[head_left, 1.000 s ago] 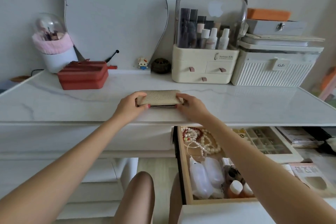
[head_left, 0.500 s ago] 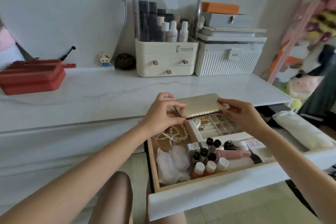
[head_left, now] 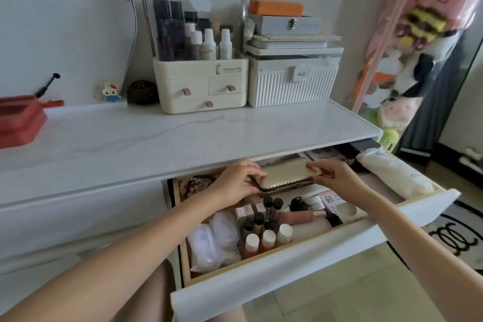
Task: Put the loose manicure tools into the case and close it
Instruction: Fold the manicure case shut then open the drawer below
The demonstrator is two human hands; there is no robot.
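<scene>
The closed gold textured manicure case (head_left: 286, 175) is held low inside the open drawer (head_left: 300, 269), just under the desk's front edge. My left hand (head_left: 235, 183) grips its left end, thumb on top. My right hand (head_left: 337, 176) pinches its right end with curled fingers. No loose manicure tools are visible. What lies under the case is hidden.
The drawer holds small bottles (head_left: 264, 238), a pink tube (head_left: 300, 217), white pouches (head_left: 214, 243), beads (head_left: 196, 185) and a white roll (head_left: 394, 172). On the white desk (head_left: 156, 144) stand a cosmetics organiser (head_left: 201, 60), a ribbed white box (head_left: 292, 78) and a red case (head_left: 18, 123).
Both hands have carried the closed case off the desk top, to the right and down into the open drawer. The view has swung right.
</scene>
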